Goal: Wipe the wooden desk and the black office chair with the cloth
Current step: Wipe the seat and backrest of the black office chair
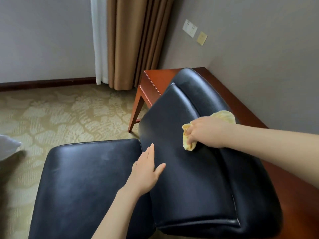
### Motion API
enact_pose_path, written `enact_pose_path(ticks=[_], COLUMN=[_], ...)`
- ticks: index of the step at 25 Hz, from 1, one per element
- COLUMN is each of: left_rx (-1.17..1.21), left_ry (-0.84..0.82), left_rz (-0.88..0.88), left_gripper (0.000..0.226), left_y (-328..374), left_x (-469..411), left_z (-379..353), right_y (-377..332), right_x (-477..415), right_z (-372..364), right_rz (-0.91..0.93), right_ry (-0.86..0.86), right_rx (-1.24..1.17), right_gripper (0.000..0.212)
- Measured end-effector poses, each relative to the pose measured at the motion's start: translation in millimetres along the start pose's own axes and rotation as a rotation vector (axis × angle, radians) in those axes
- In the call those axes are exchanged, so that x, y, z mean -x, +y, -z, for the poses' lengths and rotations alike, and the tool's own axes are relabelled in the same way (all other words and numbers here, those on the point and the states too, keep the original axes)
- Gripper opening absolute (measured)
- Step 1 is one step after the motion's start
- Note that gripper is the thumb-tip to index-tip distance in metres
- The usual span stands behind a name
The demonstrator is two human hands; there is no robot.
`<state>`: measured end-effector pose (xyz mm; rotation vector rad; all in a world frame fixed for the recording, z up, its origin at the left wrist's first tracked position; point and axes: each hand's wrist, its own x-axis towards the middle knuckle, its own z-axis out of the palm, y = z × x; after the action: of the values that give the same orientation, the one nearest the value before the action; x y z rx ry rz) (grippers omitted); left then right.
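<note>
Yellow crumpled cloth point(224, 116), gripped by the right hand's point(205, 131) curled fingers, presses the black leather office chair's point(189, 178) backrest; the left hand point(146, 171) lies flat there, fingers straight.

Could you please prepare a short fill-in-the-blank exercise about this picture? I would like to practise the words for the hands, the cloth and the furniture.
1. The right hand grips a crumpled ____ cloth against the black leather chair backrest.
2. The hand lying flat on the backrest, holding nothing, is the ____ hand.
3. Between the white sheer curtain and the reddish-brown wooden desk hangs a ____ curtain.
Missing words: yellow; left; brown.
</note>
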<state>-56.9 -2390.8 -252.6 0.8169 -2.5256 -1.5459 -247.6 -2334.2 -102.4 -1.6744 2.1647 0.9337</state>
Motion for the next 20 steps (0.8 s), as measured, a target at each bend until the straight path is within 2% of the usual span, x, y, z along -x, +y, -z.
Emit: enact_pose_path(ticks=[3,4,6,12,16,20], left_rx=[0.015,0.007,-0.018,-0.056,-0.063,-0.021], left_ry=[0.027,0.031,0.039,0.049,-0.005,-0.06], left_rz=[0.011,0.031,0.056,0.089,0.119,0.112], left_gripper=[0.075,0.078,0.085,0.093,0.091,0.088], left_y=[-12,-19,-32,-94,-126,-124], left_x=[-9,-12,-19,-32,-44,-52], left_z=[18,25,40,78,80,68], right_y=[-8,-7,-10,-52,-88,-129], right_x=[-46,-66,-103,-206,-237,-200], right_z=[16,20,21,-9,-56,-99], right_rz=[-0.109,-0.107,-0.128,0.01,0.085,0.148], right_ry=[0.03,0.072,0.043,0.087,0.02,-0.162], right_rx=[-0.093,-0.074,-0.033,0.393,0.466,0.367], right_gripper=[0.026,0.026,0.026,0.03,0.031,0.026])
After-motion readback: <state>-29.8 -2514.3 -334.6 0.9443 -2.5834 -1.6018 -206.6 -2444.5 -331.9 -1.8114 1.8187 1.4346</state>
